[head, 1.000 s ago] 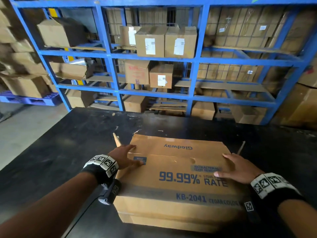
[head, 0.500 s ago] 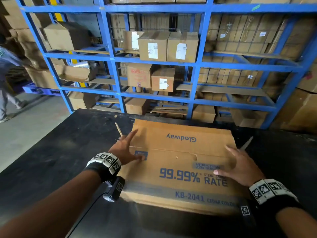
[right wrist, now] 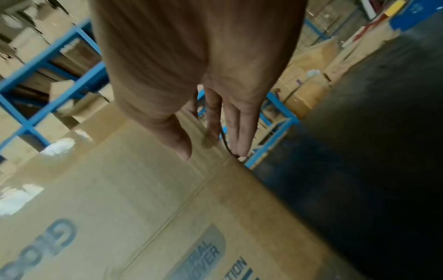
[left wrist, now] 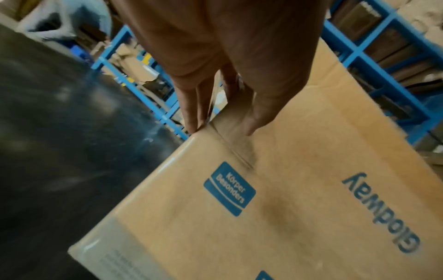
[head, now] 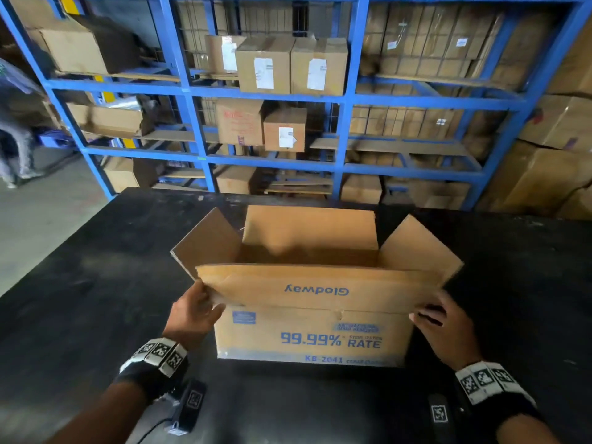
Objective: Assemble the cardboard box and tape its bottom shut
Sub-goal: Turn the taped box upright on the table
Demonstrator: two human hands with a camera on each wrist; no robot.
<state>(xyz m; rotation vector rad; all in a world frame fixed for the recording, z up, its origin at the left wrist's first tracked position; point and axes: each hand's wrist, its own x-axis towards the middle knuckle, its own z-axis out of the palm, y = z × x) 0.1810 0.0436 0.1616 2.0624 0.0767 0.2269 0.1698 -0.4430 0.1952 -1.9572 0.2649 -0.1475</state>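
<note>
Standing opened on the black table (head: 96, 283), printing upside down: cardboard box (head: 314, 338), squared into shape, open end up, all 4 flaps raised. Near flap (head: 317, 288) leaning toward the camera, marked "Glodway"; far flap (head: 309, 229) standing upright; left flap (head: 208, 241) and right flap (head: 419, 248) splaying outward. Pinching the near flap's left corner: left hand (head: 195, 312), thumb on the printed face, fingers (left wrist: 191, 106) going behind the edge. Grasping the same flap's right corner: right hand (head: 445, 328), thumb in front, fingers (right wrist: 237, 125) stretching along the box's right edge. Wearing marker-patterned bands on both wrists. Rising beyond the table's far edge: blue shelving (head: 349, 100) holding many brown cartons. Showing at far left: part of another person (head: 12, 136), blurred.
</note>
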